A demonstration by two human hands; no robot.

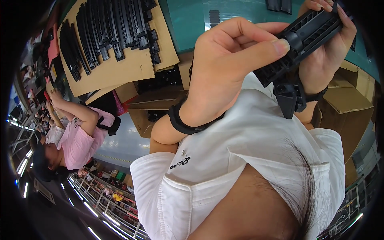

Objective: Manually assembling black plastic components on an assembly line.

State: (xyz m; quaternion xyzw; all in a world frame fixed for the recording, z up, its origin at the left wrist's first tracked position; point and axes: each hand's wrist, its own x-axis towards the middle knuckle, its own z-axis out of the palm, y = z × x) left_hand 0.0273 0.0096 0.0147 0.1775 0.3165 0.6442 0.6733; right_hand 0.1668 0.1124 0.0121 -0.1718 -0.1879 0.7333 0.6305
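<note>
Both hands grip one long black ribbed plastic part (300,42), held up close to the camera, above the white shirt (256,140). The left hand (224,68) has its fingers (236,30) curled over the top of the part's lower end, and the thumb (260,50) presses flat against the ribbed side just beside a round boss; the fingers are closed narrow around the piece. The right hand (328,52) wraps the upper end of the same part, fingers folded over its far edge and the palm behind it, also closed tight on it. Below the right fingers, near that wrist, a blocky black end piece (289,100) hangs down from the part. Each wrist wears a black band (184,122).

Beyond the left fingers, well apart from them, a sheet of brown cardboard (120,68) carries a row of similar long black parts (112,28) lying side by side. Behind the fingers of both hands stretches the green bench (192,24). Under and to the right of the right fingers stand open cardboard boxes (344,104). Far off to the left of the left fingers, a co-worker in a pink shirt (80,140) has both hands raised; what they hold is too small to tell.
</note>
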